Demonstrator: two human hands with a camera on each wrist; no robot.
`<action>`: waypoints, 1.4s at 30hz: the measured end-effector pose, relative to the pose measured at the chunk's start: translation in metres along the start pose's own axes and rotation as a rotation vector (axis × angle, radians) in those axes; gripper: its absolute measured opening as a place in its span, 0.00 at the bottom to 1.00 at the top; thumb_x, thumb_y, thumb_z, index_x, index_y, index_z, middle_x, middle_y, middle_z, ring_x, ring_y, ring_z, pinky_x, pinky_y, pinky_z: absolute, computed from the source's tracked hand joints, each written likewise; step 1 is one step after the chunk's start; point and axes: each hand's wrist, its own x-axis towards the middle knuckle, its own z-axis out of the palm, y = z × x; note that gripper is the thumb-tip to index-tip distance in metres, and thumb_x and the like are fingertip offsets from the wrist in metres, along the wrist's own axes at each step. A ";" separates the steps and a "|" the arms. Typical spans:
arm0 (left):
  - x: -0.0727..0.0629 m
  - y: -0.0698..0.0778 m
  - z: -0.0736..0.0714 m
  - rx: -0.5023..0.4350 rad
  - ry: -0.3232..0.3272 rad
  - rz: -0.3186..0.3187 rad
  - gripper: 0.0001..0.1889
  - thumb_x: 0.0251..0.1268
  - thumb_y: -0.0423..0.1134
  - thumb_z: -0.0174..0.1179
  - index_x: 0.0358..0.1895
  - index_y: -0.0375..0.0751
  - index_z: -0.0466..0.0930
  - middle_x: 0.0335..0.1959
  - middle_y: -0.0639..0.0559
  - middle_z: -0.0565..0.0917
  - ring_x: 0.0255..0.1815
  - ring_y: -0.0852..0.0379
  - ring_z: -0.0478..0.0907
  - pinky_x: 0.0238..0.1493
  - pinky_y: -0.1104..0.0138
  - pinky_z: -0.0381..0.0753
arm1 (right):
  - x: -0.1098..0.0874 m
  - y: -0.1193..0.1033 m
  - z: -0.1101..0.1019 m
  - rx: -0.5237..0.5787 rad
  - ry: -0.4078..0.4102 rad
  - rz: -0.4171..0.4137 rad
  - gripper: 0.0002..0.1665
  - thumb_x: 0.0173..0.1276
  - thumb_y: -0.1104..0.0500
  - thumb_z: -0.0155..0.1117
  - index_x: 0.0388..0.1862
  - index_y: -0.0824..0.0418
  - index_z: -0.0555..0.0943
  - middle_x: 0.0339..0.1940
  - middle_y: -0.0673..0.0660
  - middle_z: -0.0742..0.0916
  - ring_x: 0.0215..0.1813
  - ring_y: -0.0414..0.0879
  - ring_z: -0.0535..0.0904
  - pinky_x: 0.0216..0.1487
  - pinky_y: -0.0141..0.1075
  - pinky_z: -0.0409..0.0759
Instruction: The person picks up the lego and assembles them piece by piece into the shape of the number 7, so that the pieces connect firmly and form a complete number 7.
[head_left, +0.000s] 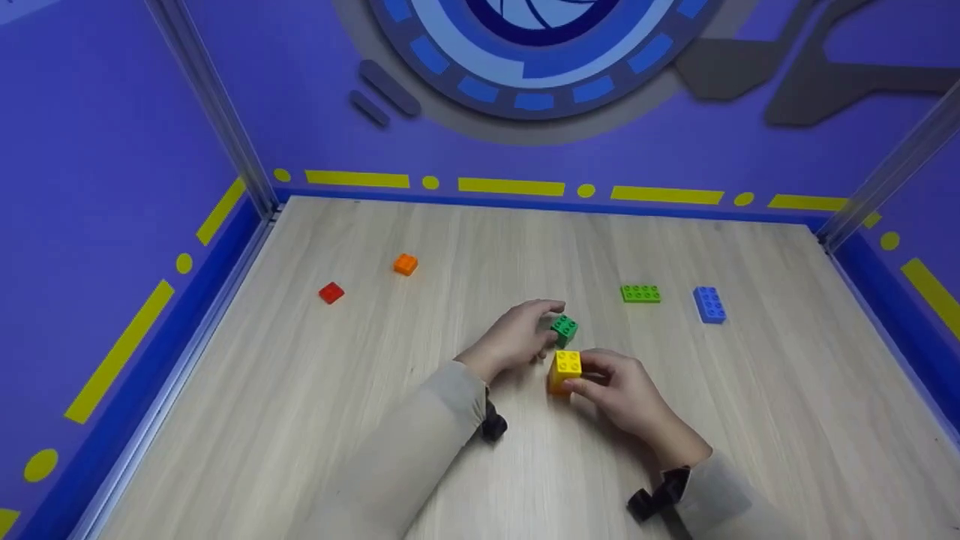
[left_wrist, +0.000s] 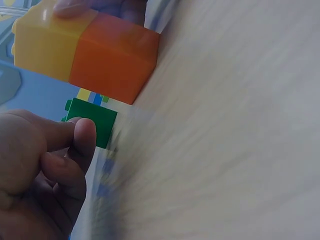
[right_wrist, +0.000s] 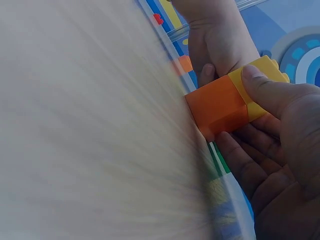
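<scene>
My right hand (head_left: 626, 390) grips a two-brick stack, its thumb on the near side. The yellow brick (head_left: 568, 363) sits on top of the orange brick (right_wrist: 217, 107), which is low at the table. Just beyond the stack is a small green brick (head_left: 564, 330) with studs facing up. My left hand (head_left: 514, 337) is at that brick's left side, its thumb (left_wrist: 85, 135) overlapping it in the left wrist view. The index finger reaches past its far corner; I cannot tell whether the fingers pinch it.
On the wooden table (head_left: 262, 397) lie a red brick (head_left: 331, 292) and a small orange brick (head_left: 406, 264) at left. A lime green brick (head_left: 640, 294) and a blue brick (head_left: 709, 304) lie at right. Blue-purple panels (head_left: 300, 112) wall in the table's back and sides.
</scene>
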 end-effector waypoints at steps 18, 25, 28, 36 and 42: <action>-0.004 -0.003 -0.008 0.028 0.120 0.052 0.20 0.83 0.39 0.69 0.73 0.50 0.84 0.75 0.51 0.85 0.77 0.52 0.81 0.81 0.54 0.80 | 0.000 -0.001 -0.002 -0.011 -0.009 0.036 0.23 0.75 0.52 0.82 0.65 0.58 0.91 0.62 0.56 0.93 0.66 0.53 0.90 0.70 0.44 0.89; -0.014 -0.002 -0.014 -0.046 0.129 0.068 0.20 0.83 0.42 0.71 0.72 0.53 0.83 0.73 0.54 0.84 0.47 0.61 0.83 0.54 0.64 0.87 | 0.000 0.000 -0.002 -0.017 0.003 0.010 0.22 0.75 0.55 0.82 0.64 0.60 0.91 0.61 0.58 0.94 0.64 0.54 0.91 0.68 0.43 0.90; -0.020 0.001 -0.016 -0.081 0.123 0.072 0.20 0.82 0.43 0.71 0.71 0.54 0.83 0.71 0.56 0.84 0.36 0.62 0.79 0.40 0.67 0.82 | 0.000 0.001 -0.001 -0.011 -0.002 -0.008 0.22 0.75 0.55 0.82 0.64 0.62 0.91 0.60 0.59 0.94 0.64 0.55 0.92 0.67 0.43 0.91; -0.038 0.014 -0.022 -0.158 0.122 0.132 0.20 0.80 0.48 0.73 0.69 0.55 0.84 0.66 0.57 0.85 0.32 0.62 0.76 0.32 0.70 0.76 | 0.002 0.002 -0.001 -0.005 -0.004 -0.015 0.22 0.75 0.53 0.82 0.63 0.60 0.91 0.60 0.57 0.94 0.64 0.54 0.91 0.69 0.44 0.90; -0.051 0.022 -0.023 -0.179 0.110 0.175 0.21 0.79 0.50 0.75 0.68 0.56 0.83 0.64 0.58 0.85 0.33 0.63 0.76 0.34 0.70 0.77 | 0.002 0.004 -0.002 0.000 -0.010 -0.033 0.22 0.76 0.52 0.81 0.64 0.60 0.91 0.61 0.58 0.94 0.65 0.54 0.91 0.69 0.44 0.90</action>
